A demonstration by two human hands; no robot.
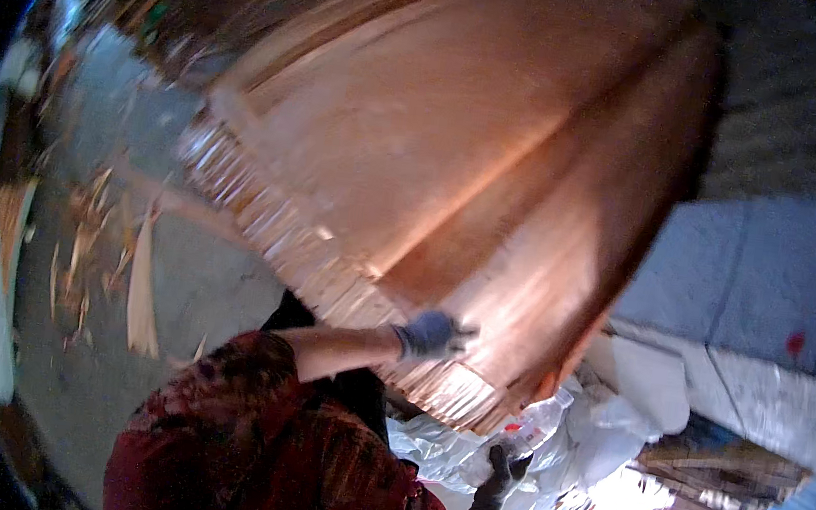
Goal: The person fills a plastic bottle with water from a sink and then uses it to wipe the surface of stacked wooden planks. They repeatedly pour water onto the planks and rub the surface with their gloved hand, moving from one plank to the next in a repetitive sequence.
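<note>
A tall stack of thin reddish-brown wood veneer sheets fills the middle, its near edge ragged and layered. My left hand, in a grey-blue glove with dark fingertips, reaches across that edge with fingers stretched out over the top sheet. Whether it presses on the sheet is blurred. At the stack's near right corner is a clear plastic bottle with a bit of red on it. My right hand, in a dark glove, has its thumb and fingers around the bottle's lower end.
Crumpled clear plastic sheeting lies right of the stack, by a pale wall ledge. Broken veneer strips litter the grey floor at left. More wood pieces lie at the lower right, near a bright patch.
</note>
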